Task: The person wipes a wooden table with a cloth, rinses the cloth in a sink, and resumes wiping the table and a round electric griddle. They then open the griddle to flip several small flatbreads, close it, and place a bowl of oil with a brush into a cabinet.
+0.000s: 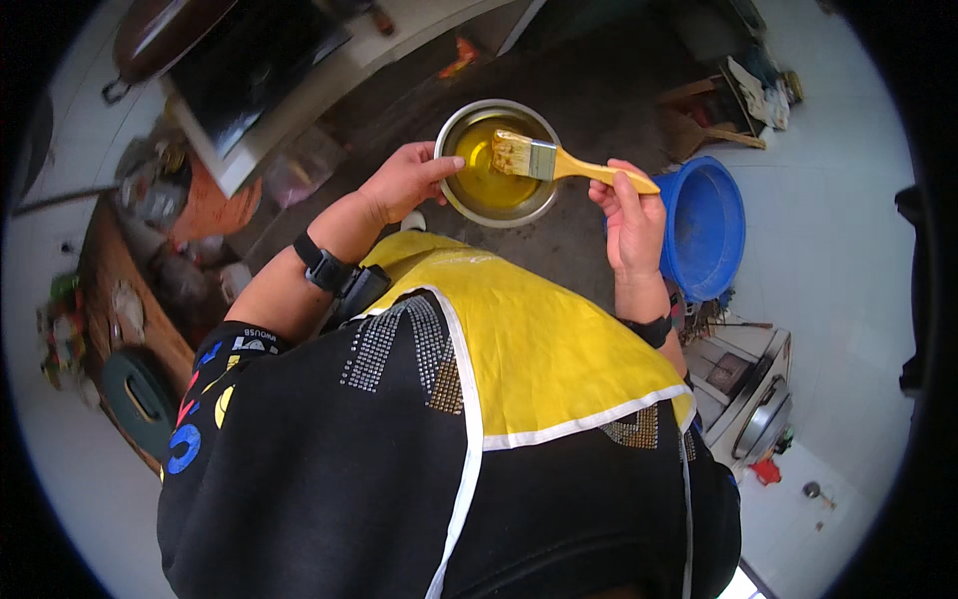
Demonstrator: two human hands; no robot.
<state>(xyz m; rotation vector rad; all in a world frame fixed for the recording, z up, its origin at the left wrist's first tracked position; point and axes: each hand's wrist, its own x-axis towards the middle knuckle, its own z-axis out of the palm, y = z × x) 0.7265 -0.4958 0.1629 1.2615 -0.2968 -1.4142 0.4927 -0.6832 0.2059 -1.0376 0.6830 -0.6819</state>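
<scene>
My left hand point(412, 180) grips the left rim of a round metal bowl point(497, 219), thumb over the edge. Clear yellow liquid point(483, 187), which looks like oil, lies in the bowl. In my right hand point(631, 217) is the wooden handle of a flat bristle brush point(542, 159), held between thumb and fingers. Its bristles are wet and stained brown, and they are over the liquid; whether they touch it I cannot tell. A yellow apron point(554, 337) with white edging covers part of my black top.
A blue plastic tub point(703, 228) stands just right of my right hand. A dark-topped counter point(232, 82) is at the upper left. On the left, a wooden table point(131, 299) bears a dark green lidlike object point(138, 400). A white stove-like unit point(741, 374) stands at the lower right.
</scene>
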